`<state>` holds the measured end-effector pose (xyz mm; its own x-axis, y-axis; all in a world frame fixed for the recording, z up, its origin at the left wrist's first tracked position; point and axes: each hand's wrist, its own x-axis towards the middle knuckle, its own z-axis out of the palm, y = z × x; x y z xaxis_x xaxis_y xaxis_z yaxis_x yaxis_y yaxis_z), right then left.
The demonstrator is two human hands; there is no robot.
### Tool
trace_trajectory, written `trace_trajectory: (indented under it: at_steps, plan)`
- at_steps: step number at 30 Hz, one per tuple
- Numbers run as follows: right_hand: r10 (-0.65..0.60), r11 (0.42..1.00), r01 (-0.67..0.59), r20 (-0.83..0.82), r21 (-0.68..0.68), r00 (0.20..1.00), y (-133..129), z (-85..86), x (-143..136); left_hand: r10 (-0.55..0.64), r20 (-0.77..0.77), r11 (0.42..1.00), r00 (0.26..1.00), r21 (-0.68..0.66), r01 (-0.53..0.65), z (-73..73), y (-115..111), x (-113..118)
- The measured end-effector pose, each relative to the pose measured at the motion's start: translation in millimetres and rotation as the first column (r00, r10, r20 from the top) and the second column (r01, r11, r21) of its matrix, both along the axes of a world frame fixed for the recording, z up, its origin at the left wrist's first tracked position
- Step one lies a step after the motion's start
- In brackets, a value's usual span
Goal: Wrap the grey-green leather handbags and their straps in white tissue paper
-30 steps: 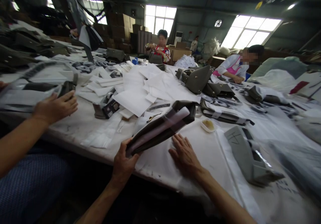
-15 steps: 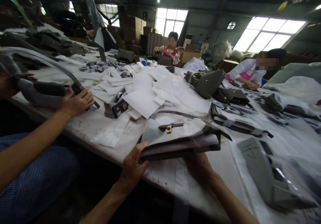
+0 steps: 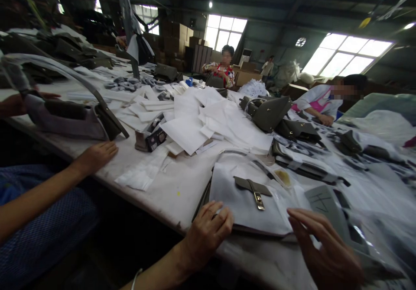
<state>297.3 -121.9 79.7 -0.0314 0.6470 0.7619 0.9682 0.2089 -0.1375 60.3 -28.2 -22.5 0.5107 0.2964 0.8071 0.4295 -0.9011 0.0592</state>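
Observation:
A grey handbag (image 3: pixel 240 212) lies flat before me, its front covered in white wrapping, with a flap strap and a gold turn-lock (image 3: pixel 259 201) showing. Its handle (image 3: pixel 260 165) arches away from me across the table. My left hand (image 3: pixel 209 233) has its fingers bent over the bag's near left corner; the thumb is hidden. To the bag's right, my right hand (image 3: pixel 325 246) is raised with fingers stretched out and nothing in it. That hand is slightly blurred, and I cannot tell whether its fingertips touch the bag's edge.
At left, a co-worker's hand (image 3: pixel 94 156) rests on the table edge beside another wrapped bag (image 3: pixel 68 117). White sheets (image 3: pixel 190 130) and a small box (image 3: pixel 151 137) lie ahead. More bags (image 3: pixel 269 112) and a grey panel (image 3: pixel 325 203) lie right. Two people (image 3: pixel 224 67) (image 3: pixel 320 99) sit across.
The handbag has gone from raised and tilted to lying flat with its lock facing up. My right hand has come out from beneath it to its right. The co-worker's near hand has left their bag.

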Motion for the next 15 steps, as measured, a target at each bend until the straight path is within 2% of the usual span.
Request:
trace_trajectory:
  at_steps: [2,4,5,6,8,9,10,11,12,13,15]
  plan:
    - [0.08,0.991,-0.084,-0.041,-0.106,0.996,38.4,13.3,0.4,-0.014,-0.018,1.0,1.0,0.001,0.014,-6.1,0.2,-1.7]
    - [0.044,0.946,-0.076,-0.108,-0.314,0.993,83.9,17.7,4.2,-0.042,-0.02,0.999,0.999,-0.002,0.042,-6.5,1.0,-4.4]
    - [-0.025,0.883,-0.039,-0.13,-0.467,0.991,107.4,16.8,7.1,-0.057,-0.017,0.998,0.998,-0.005,0.057,-5.7,1.5,-5.7]
    - [-0.123,0.784,0.014,-0.132,-0.621,0.984,130.3,14.2,10.5,-0.071,-0.015,0.997,0.997,-0.01,0.071,-5.0,2.0,-6.7]
    - [-0.291,0.492,0.087,-0.069,-0.866,0.954,170.8,5.3,17.8,-0.095,0.001,0.995,0.996,-0.016,0.095,-4.5,2.9,-8.4]
    - [-0.344,0.37,0.098,-0.038,-0.924,0.938,187.1,-0.4,21.1,-0.106,0.01,0.994,0.994,-0.018,0.106,-4.8,3.3,-9.1]
    - [-0.38,0.272,0.091,-0.02,-0.958,0.925,200.2,-6.3,23.8,-0.116,0.018,0.993,0.993,-0.019,0.116,-5.1,3.6,-9.9]
    - [-0.407,0.212,0.071,-0.022,-0.975,0.913,210.1,-12.2,25.7,-0.126,0.023,0.992,0.992,-0.02,0.127,-5.1,3.8,-10.7]
    - [-0.425,0.178,0.038,-0.042,-0.983,0.904,217.0,-17.8,26.7,-0.136,0.024,0.99,0.99,-0.019,0.136,-4.5,3.9,-11.5]
    - [-0.441,0.154,0.002,-0.067,-0.988,0.895,221.3,-22.7,27.0,-0.146,0.021,0.989,0.989,-0.018,0.146,-2.9,4.1,-12.2]
    - [-0.458,0.144,-0.069,-0.129,-0.987,0.879,224.6,-30.5,25.9,-0.166,0.007,0.986,0.986,-0.007,0.166,3.6,4.5,-12.4]
